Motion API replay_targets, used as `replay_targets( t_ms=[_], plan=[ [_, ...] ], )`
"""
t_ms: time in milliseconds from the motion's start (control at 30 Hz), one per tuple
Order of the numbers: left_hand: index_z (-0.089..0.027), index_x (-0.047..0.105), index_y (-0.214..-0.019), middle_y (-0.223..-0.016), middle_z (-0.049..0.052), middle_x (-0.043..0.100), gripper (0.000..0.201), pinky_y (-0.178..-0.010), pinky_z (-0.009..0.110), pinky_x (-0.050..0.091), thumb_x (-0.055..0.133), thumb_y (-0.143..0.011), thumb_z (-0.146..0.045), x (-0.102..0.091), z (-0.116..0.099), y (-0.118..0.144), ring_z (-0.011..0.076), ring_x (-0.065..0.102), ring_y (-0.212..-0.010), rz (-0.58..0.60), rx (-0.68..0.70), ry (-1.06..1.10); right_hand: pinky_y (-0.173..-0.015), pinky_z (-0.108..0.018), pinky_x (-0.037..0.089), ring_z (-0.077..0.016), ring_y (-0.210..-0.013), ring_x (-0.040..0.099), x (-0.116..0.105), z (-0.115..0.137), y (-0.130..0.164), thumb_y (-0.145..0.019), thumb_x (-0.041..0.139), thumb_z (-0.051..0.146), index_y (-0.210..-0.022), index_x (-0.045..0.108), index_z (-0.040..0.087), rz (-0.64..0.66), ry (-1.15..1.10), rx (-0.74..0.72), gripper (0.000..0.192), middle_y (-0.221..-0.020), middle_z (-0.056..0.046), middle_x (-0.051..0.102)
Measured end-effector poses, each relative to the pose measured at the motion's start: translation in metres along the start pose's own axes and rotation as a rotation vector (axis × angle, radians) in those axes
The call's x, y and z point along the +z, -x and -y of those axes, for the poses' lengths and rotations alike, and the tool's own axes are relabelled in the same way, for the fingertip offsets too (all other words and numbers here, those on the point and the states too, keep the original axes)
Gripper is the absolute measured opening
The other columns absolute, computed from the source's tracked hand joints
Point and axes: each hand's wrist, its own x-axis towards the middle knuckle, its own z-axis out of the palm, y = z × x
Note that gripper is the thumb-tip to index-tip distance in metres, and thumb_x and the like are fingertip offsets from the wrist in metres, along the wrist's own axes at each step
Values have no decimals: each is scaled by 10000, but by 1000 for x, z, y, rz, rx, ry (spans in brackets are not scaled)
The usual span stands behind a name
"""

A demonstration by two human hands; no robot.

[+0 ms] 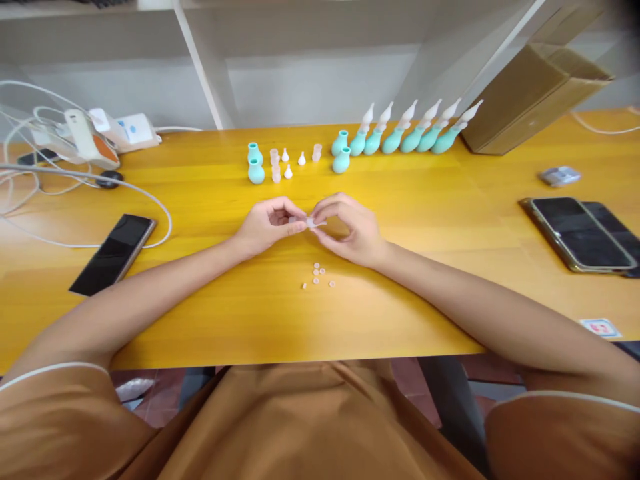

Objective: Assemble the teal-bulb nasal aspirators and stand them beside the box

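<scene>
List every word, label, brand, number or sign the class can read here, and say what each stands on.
None can be read with certainty.
Small card at the right table edge: red marks, too blurred to read.
White plug block at the left: blue marks, too small to read.
Teal bulbs, cardboard box: no readable text.

Person (310,407) wears a rust-brown short-sleeved top (280,433), creased across the front. Left sleeve (60,420) and right sleeve (565,433) both edged with thin white trim (565,395). Left hand (267,227) and right hand (357,233) bare.
</scene>
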Motion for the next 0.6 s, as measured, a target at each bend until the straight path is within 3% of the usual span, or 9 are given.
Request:
replay_targets(
  t_ms=[100, 200, 367, 600],
  plan=[
    [-175, 764, -908, -942, 46, 802, 501, -920, 345, 601, 1062, -675, -503, -1, 1, -3, 178, 748, -913, -75, 1, 32, -857, -441, 620, -269, -1031, 705, -1, -5, -1, -993, 837, 378, -1178, 663, 289, -41, -26, 32, 269, -1172, -93, 733],
    [-183, 748, -930, -947, 38, 794, 513, -919, 342, 597, 1061, -676, -501, -2, 3, -4, 175, 742, -904, -127, 4, 42, -753, -390, 538, -226, -872, 612, -6, -9, 0, -1080, 721, 456, -1026, 621, 265, -64, -86, 137, 221, -1012, -57, 644],
    [-188, 732, -930, -934, 33, 780, 525, -858, 329, 585, 1051, -683, -523, -1, 2, -2, 170, 720, -875, -99, 9, 9, -728, -382, 437, -208, -750, 513, -11, -13, -1, -1171, 514, 553, -796, 538, 246, 89, -187, 226, 485, -786, -13, 523],
    [-179, 740, -929, -941, 37, 781, 516, -844, 320, 560, 1031, -714, -546, 1, -2, 1, 162, 706, -876, -46, 5, -22, -732, -377, 460, -204, -765, 534, -10, -12, -4, -1173, 507, 552, -798, 588, 241, 192, -203, 166, 493, -806, -23, 547]
  ],
)
